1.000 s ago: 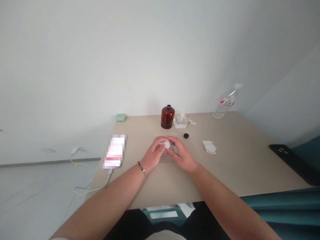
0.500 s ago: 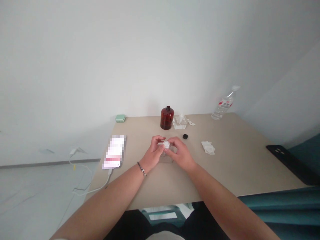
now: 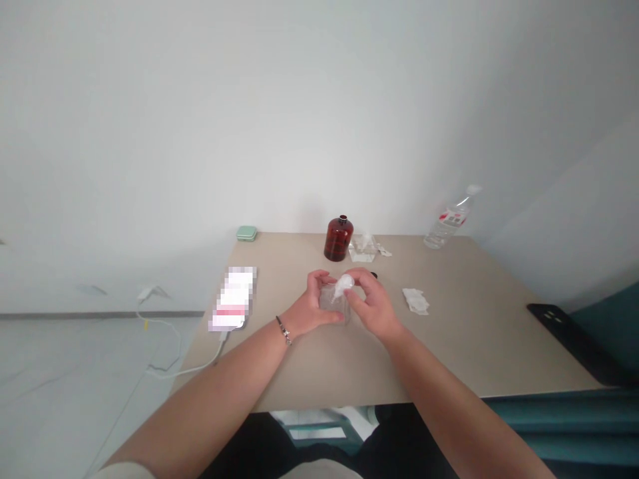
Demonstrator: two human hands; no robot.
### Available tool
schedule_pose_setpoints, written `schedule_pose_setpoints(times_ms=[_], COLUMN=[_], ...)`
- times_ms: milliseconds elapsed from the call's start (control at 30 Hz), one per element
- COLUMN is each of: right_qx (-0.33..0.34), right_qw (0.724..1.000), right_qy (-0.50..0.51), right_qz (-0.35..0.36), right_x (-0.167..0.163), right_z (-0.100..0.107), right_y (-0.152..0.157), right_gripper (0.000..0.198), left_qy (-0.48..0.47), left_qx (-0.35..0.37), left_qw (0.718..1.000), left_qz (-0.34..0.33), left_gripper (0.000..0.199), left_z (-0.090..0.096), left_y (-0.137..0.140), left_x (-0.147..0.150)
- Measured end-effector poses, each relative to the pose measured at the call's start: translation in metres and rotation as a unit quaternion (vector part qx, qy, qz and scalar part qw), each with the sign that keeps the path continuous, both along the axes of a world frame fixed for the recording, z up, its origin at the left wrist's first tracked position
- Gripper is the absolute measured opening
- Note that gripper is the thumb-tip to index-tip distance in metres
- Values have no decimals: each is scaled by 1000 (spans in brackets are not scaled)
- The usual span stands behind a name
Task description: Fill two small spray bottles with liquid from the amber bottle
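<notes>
My left hand (image 3: 312,309) wraps around the side of a clear, square-sided bottle (image 3: 330,301) standing on the table, its thumb in front and fingers behind. Between the thumb and fingers of my right hand (image 3: 372,303) is a white pump head (image 3: 344,285), rounded on top and tilted, at the bottle's upper right. Whether the two are still joined I cannot tell. Behind my hands stands a dark red-brown bottle (image 3: 338,239) with an uncapped neck. A small black cap (image 3: 374,275) is partly hidden by my right hand.
Beside the brown bottle sits a clear tissue box (image 3: 363,249). A folded tissue (image 3: 416,301) lies to the right. The water bottle (image 3: 449,223) leans at the back. A charging phone (image 3: 233,299), a green case (image 3: 246,233) and a black phone-like object (image 3: 574,339) lie around the table's edges.
My left hand has shifted from the white pump head down to the bottle's side. My right hand has raised and tilted the pump head. The view has moved slightly.
</notes>
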State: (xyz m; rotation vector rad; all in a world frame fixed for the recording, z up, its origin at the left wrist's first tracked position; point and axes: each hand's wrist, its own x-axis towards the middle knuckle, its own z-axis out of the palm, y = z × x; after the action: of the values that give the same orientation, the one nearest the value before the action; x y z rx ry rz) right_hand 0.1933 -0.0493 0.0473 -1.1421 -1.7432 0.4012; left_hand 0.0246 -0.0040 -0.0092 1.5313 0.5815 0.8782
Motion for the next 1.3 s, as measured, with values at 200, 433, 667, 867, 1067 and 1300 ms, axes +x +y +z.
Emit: schedule_pose_setpoints(times_ms=[200, 433, 667, 867, 1067, 1300], right_qx=[-8, -19, -15, -16, -59, -65], right_qw=[999, 999, 999, 999, 996, 984], right_qy=[-41, -30, -38, -37, 71, 159], right_qz=[-11, -13, -22, -11, -17, -56], right_x=[0, 3, 2, 2, 17, 35], right_z=[12, 12, 14, 17, 7, -1], right_y=[2, 2, 1, 0, 2, -5], right_gripper=[12, 12, 11, 14, 20, 28], left_qy=[14, 9, 17, 14, 21, 12], left_qx=[11, 14, 24, 27, 24, 14], left_qw=[1000, 1000, 999, 999, 999, 1000], left_qz=[6, 8, 19, 19, 20, 21], left_gripper=[85, 83, 82, 81, 81, 84], left_z=[-2, 1, -2, -6, -3, -3], left_y=[0, -2, -1, 0, -1, 0], left_x=[0, -1, 0, 0, 0, 1])
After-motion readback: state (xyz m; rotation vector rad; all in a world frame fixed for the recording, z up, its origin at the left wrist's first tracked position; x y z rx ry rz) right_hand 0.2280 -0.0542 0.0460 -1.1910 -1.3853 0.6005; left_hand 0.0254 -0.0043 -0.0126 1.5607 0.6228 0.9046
